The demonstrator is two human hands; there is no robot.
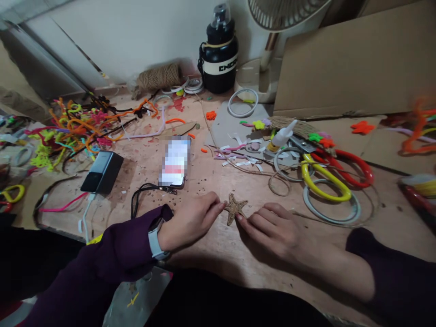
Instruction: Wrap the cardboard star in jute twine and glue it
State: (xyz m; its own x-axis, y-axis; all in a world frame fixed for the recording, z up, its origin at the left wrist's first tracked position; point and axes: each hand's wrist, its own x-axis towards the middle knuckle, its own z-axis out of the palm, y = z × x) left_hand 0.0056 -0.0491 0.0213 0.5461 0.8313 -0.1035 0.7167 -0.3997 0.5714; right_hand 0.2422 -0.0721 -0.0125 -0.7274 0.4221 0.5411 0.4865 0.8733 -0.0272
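Observation:
A small brown twine-wrapped star (234, 207) lies on the wooden table (211, 245) in front of me. My left hand (190, 220), with a watch on the wrist, pinches the star's left arm with closed fingertips. My right hand (272, 229) rests on the table and presses its curled fingertips against the star's lower right arm. Both sleeves are dark purple.
A phone (175, 162) and a black power bank (102, 171) lie to the left. Yellow scissors (323, 179), red scissors (350, 163), a glue bottle (282, 136) and tape rings sit to the right. Pipe cleaners (78, 127) pile at far left. A black bottle (218, 50), twine spool (159, 76), fan and cardboard stand behind.

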